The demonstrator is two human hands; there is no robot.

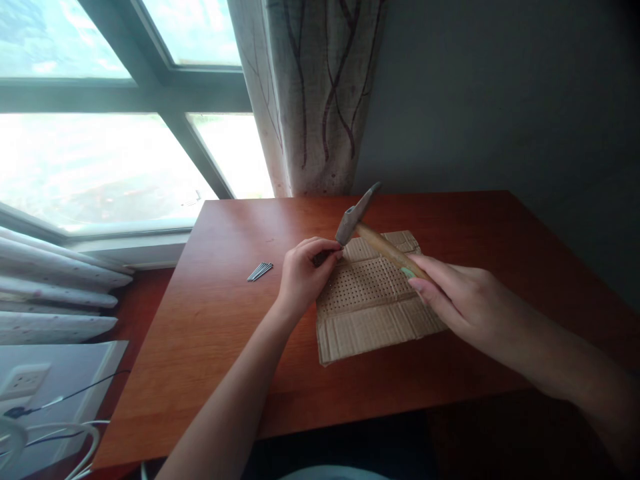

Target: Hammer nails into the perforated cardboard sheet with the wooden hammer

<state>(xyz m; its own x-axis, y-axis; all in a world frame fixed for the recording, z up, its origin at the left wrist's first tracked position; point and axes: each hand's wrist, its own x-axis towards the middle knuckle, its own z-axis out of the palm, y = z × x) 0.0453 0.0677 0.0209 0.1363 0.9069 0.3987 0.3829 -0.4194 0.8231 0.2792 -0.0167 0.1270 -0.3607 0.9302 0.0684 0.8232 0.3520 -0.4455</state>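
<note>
My right hand (453,293) is wrapped round the wooden handle of a hammer (385,247), near the handle's lower part. The hammer's metal head is tilted, with its striking end low at the fingertips of my left hand (307,267). Thumb and forefinger of my left hand are pinched on a nail, mostly hidden by the fingers and the hammer head. Both hands are over a creased sheet of brown cardboard (365,327), which has rows of small holes across its middle. To the left of my left hand, several loose nails (260,271) lie side by side.
The cardboard and nails rest on a reddish-brown wooden table (210,347). Behind it stand a patterned curtain (320,100) and a grey wall (475,100). A window (100,160) is at the left; below it are a wall socket (25,381) and cables (75,433).
</note>
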